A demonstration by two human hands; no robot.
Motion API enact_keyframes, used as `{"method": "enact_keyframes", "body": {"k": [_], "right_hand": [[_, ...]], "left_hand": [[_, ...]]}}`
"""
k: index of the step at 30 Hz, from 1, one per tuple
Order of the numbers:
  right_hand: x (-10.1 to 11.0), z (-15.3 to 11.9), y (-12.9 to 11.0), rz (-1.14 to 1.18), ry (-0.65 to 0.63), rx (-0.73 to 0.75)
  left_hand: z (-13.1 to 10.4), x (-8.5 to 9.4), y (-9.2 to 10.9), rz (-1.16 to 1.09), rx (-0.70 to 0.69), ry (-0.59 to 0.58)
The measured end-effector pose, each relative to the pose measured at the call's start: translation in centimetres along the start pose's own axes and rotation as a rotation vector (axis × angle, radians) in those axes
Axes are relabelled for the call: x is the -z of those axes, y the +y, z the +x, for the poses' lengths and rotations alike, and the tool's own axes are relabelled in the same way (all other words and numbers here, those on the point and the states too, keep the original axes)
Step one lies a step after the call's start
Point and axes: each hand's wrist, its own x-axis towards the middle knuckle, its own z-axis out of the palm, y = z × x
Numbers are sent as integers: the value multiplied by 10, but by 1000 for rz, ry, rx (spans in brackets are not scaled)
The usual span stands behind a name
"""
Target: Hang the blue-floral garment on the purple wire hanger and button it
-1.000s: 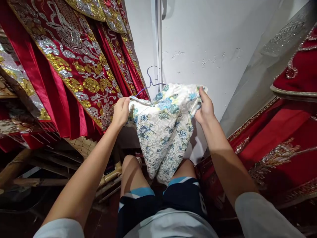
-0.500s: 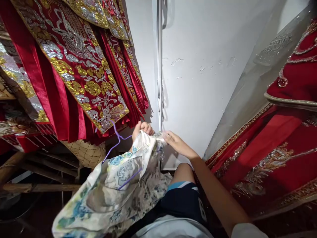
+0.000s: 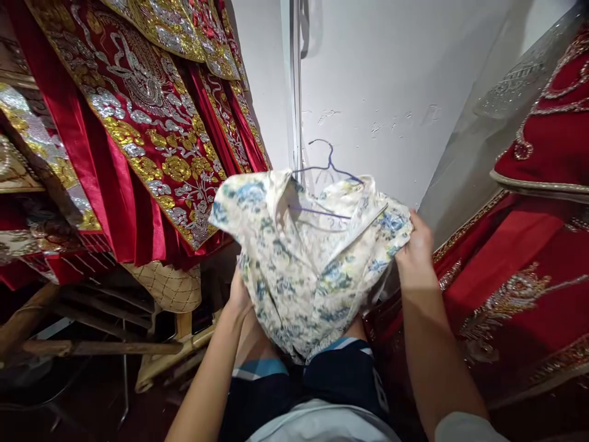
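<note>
A white floral blouse [image 3: 294, 276] with blue and yellow-green flowers hangs spread in front of me, its V-shaped collar facing up. A thin purple hanger [image 3: 330, 161] sits inside its neck, the hook pointing away towards the wall. At the blouse's left side, under the short sleeve, my left hand [image 3: 240, 291] is closed on the cloth, most of its fingers hidden behind the fabric. My right hand [image 3: 416, 240] grips the edge of the right sleeve, thumb side showing. The lower hem rests near my thighs.
Red garments [image 3: 161, 123] with gold and silver embroidery hang at the left. More red beaded clothing [image 3: 519, 264], partly under clear plastic, stands close at the right. A white wall [image 3: 368, 80] with a vertical metal strip is ahead. Wooden chair-like bars [image 3: 101, 348] are at lower left.
The blouse has swung from the lower left to the centre and now faces me spread out. My hands have moved apart, from close together to either side of it.
</note>
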Motion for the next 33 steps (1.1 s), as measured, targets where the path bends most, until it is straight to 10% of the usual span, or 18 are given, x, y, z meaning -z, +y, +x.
{"method": "enact_keyframes", "body": {"k": [7, 16, 23, 29, 33], "right_hand": [[-43, -24, 15, -88, -214, 53], [50, -114, 56, -603, -8, 221], [50, -173, 83, -869, -955, -514], [41, -176, 77, -858, -949, -409], [45, -178, 83, -821, -920, -420]], "left_hand": [[-3, -8, -46, -114, 37, 301], [-48, -19, -67, -204, 177, 297], [-61, -34, -58, -103, 204, 254], [-65, -20, -57, -22, 161, 324], [-69, -30, -66, 318, -80, 669]]}}
